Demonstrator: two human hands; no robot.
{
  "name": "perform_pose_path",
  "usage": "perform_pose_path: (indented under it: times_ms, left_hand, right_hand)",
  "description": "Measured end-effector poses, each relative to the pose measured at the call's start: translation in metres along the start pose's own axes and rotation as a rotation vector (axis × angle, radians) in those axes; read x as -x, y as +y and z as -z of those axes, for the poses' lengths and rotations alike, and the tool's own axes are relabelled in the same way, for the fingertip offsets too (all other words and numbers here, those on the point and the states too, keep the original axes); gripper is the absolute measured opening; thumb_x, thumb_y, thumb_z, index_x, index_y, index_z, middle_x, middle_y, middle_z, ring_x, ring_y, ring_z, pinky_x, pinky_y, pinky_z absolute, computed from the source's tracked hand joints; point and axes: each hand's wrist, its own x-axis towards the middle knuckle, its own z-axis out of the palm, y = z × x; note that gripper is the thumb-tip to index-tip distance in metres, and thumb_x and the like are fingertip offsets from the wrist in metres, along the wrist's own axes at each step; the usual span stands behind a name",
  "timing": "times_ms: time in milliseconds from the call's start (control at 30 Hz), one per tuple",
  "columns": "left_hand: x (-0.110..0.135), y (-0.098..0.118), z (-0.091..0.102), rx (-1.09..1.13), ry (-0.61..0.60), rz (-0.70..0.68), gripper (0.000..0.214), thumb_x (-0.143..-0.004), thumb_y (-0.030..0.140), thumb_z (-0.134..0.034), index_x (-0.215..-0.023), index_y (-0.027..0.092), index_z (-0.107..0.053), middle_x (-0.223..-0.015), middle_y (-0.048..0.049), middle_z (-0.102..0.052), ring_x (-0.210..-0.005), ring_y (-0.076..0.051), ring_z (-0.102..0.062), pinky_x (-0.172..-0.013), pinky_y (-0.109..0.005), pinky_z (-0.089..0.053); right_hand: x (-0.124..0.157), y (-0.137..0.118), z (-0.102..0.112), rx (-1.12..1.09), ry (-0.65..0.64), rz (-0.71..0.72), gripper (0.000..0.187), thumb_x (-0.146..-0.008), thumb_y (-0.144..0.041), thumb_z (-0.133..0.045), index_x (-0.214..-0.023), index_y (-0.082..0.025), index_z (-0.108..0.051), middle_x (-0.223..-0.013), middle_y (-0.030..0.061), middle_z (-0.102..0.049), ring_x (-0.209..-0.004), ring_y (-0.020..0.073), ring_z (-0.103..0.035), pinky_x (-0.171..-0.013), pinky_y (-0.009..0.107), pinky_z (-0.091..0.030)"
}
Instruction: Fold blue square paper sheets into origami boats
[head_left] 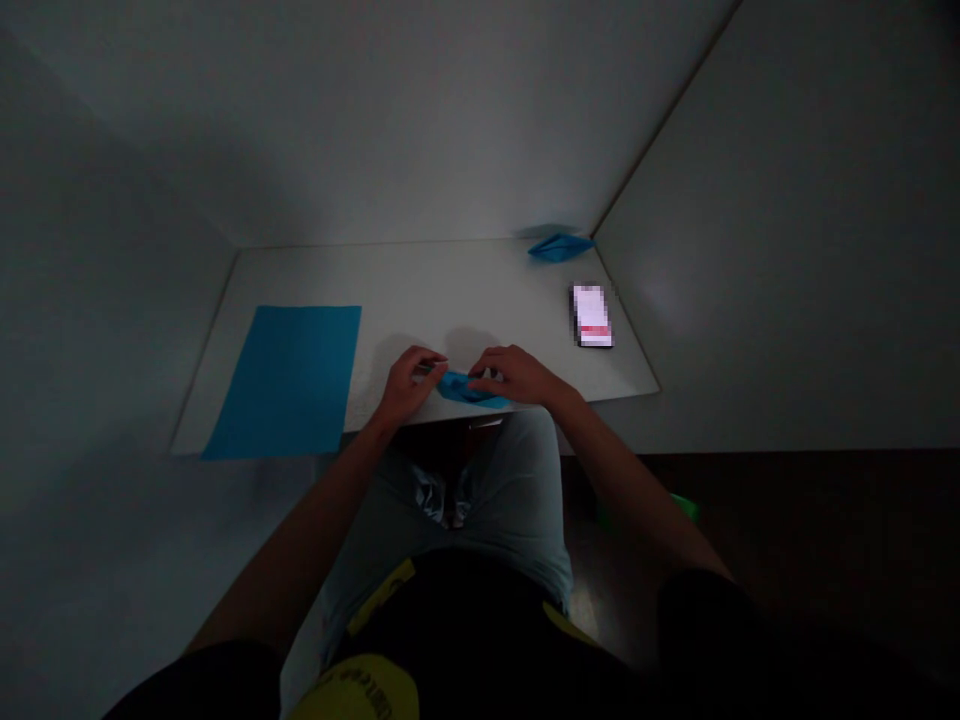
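Note:
A small folded blue paper boat [463, 388] lies between my hands near the front edge of the white table [427, 280]. My left hand [411, 383] pinches its left end between thumb and fingers. With fingers bent, my right hand [514, 373] grips the boat's right part from above. Some of the boat is hidden under the right fingers. A second blue paper boat [560, 248], finished in shape and pointed at both ends, rests at the back right corner.
A flat sheet of blue paper [289, 380] lies on the left of the table, its near edge reaching the front. A lit phone [592, 315] lies to the right. Walls [420, 120] border the back and sides. Something green [686, 507] stands below, right of my legs.

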Motion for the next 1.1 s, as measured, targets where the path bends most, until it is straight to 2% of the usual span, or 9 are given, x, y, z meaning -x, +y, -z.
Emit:
perform_pose_path:
  times_ms: [133, 333, 467, 600, 800, 967, 1100]
  left_hand:
    - [0.0, -0.001, 0.0, -0.018, -0.016, -0.026, 0.024, -0.09, 0.046, -0.079, -0.099, 0.024, -0.08, -0.103, -0.0069, -0.074, -0.087, -0.019, -0.07, -0.073, -0.029, -0.057]
    - [0.001, -0.002, 0.0, -0.056, -0.052, -0.041, 0.024, -0.09, 0.045, -0.08, -0.102, 0.024, -0.08, -0.103, -0.0064, -0.074, -0.087, -0.02, -0.069, -0.074, -0.03, -0.057]
    - [0.001, -0.005, -0.001, -0.076, -0.065, -0.054, 0.026, -0.086, 0.043, -0.085, -0.103, 0.024, -0.08, -0.102, -0.0059, -0.073, -0.084, -0.019, -0.067, -0.076, -0.031, -0.056]
    - [0.001, -0.008, -0.002, -0.086, -0.071, -0.065, 0.026, -0.089, 0.044, -0.081, -0.104, 0.023, -0.079, -0.104, -0.0062, -0.073, -0.083, -0.018, -0.068, -0.075, -0.03, -0.056]
    - [0.002, -0.008, -0.002, -0.133, -0.078, -0.081, 0.024, -0.092, 0.042, -0.077, -0.106, 0.022, -0.077, -0.105, -0.0058, -0.073, -0.083, -0.017, -0.069, -0.07, -0.029, -0.056]
    - [0.003, -0.006, -0.001, -0.169, -0.089, -0.102, 0.024, -0.095, 0.043, -0.075, -0.107, 0.022, -0.076, -0.104, -0.0055, -0.073, -0.081, -0.016, -0.069, -0.066, -0.027, -0.054]
    - [0.002, -0.005, -0.001, -0.171, -0.091, -0.104, 0.023, -0.097, 0.042, -0.073, -0.105, 0.022, -0.076, -0.102, -0.0048, -0.073, -0.077, -0.015, -0.066, -0.07, -0.029, -0.056]
  right_hand:
    - [-0.001, -0.008, 0.001, 0.039, -0.094, 0.015, 0.02, -0.106, -0.041, -0.07, -0.11, -0.027, -0.083, -0.106, 0.004, -0.08, -0.088, 0.0187, -0.07, -0.08, 0.032, -0.046]
    - [-0.005, -0.014, -0.001, 0.22, -0.072, -0.011, 0.018, -0.106, -0.031, -0.066, -0.105, -0.025, -0.083, -0.102, 0.006, -0.081, -0.086, 0.0216, -0.071, -0.075, 0.034, -0.041]
    - [-0.002, -0.012, -0.003, 0.159, -0.041, -0.054, 0.017, -0.106, -0.037, -0.069, -0.11, -0.027, -0.082, -0.103, 0.0047, -0.082, -0.087, 0.0217, -0.072, -0.074, 0.034, -0.042]
    - [0.004, -0.016, -0.002, 0.111, -0.099, -0.054, 0.025, -0.104, -0.045, -0.072, -0.119, -0.027, -0.08, -0.108, 0.005, -0.083, -0.088, 0.0204, -0.072, -0.075, 0.032, -0.045]
    - [0.011, -0.027, 0.0, 0.093, -0.158, -0.067, 0.036, -0.107, -0.053, -0.065, -0.124, -0.024, -0.077, -0.111, 0.0069, -0.082, -0.09, 0.0207, -0.072, -0.077, 0.031, -0.046]
    - [0.011, -0.023, -0.003, 0.085, -0.217, -0.098, 0.023, -0.103, -0.034, -0.07, -0.123, -0.026, -0.078, -0.114, 0.0049, -0.083, -0.092, 0.0204, -0.073, -0.078, 0.031, -0.046]
    - [0.009, -0.022, -0.005, 0.059, -0.232, -0.085, 0.022, -0.101, -0.02, -0.067, -0.118, -0.025, -0.079, -0.111, 0.0038, -0.083, -0.093, 0.0193, -0.073, -0.078, 0.029, -0.046]
